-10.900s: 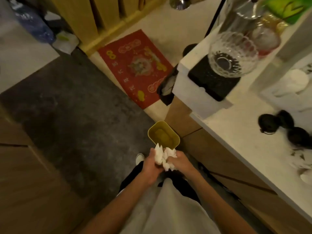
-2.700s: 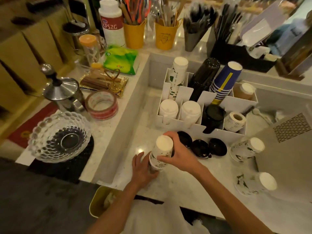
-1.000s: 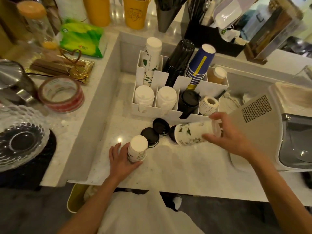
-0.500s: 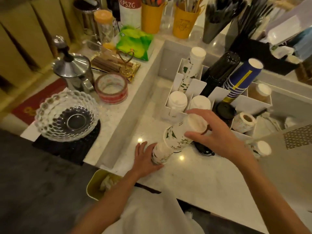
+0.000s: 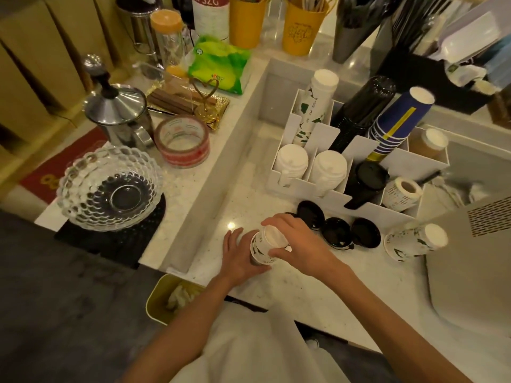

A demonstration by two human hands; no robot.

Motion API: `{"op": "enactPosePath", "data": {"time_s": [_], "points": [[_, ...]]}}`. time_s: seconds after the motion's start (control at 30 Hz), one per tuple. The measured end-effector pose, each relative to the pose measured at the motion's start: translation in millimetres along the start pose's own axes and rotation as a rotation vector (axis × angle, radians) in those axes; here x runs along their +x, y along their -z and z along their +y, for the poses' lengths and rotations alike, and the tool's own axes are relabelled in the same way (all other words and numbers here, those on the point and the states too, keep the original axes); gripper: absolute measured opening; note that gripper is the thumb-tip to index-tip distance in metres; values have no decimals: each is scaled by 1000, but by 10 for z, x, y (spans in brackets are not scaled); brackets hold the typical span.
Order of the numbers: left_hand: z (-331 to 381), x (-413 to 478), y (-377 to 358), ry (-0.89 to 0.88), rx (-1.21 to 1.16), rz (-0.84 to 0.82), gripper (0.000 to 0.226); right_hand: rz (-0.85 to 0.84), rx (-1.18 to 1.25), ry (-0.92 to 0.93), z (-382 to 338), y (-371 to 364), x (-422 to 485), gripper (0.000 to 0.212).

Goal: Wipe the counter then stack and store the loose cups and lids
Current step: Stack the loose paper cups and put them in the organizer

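A small stack of upside-down white paper cups with green leaf print (image 5: 266, 248) stands on the marble counter (image 5: 318, 288). My left hand (image 5: 238, 258) grips its lower side, and my right hand (image 5: 297, 244) holds the top cup pressed down over it. Another leaf-print cup (image 5: 414, 241) lies on its side to the right. Three black lids (image 5: 337, 232) lie loose behind my hands. The white divided organizer (image 5: 331, 139) beyond them holds stacked cups and lids.
On the raised ledge to the left are a glass bowl (image 5: 109, 187), a tape roll (image 5: 182, 143) and a steel pot (image 5: 119, 111). A grey machine (image 5: 475, 261) fills the right side. A yellow bin (image 5: 166, 298) with crumpled tissue stands below the counter edge.
My right hand has pushed the tilted cup down onto the stack, which now stands upright. My left hand stays on the stack's side.
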State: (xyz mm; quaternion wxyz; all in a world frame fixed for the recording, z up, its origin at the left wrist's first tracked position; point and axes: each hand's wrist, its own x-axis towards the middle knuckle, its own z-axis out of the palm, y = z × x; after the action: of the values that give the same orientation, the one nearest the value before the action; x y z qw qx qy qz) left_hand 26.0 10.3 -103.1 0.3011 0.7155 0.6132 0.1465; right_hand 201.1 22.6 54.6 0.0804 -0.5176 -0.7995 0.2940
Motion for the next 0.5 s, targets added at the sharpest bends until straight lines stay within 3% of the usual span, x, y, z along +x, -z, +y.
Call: {"op": "enactPosePath", "data": {"time_s": [0.23,0.37,0.5], "points": [[-7,-18,-1,38,-54,4,111,53,39,-74,-11,-126,-2,69],[-17,-35,-25,-39,-24,68,102,12,110,-99,-28,-29,-110,91],[-84,-31,-46,-42,-54,71,99,287,39,-295,488,473,-348,77]]}}
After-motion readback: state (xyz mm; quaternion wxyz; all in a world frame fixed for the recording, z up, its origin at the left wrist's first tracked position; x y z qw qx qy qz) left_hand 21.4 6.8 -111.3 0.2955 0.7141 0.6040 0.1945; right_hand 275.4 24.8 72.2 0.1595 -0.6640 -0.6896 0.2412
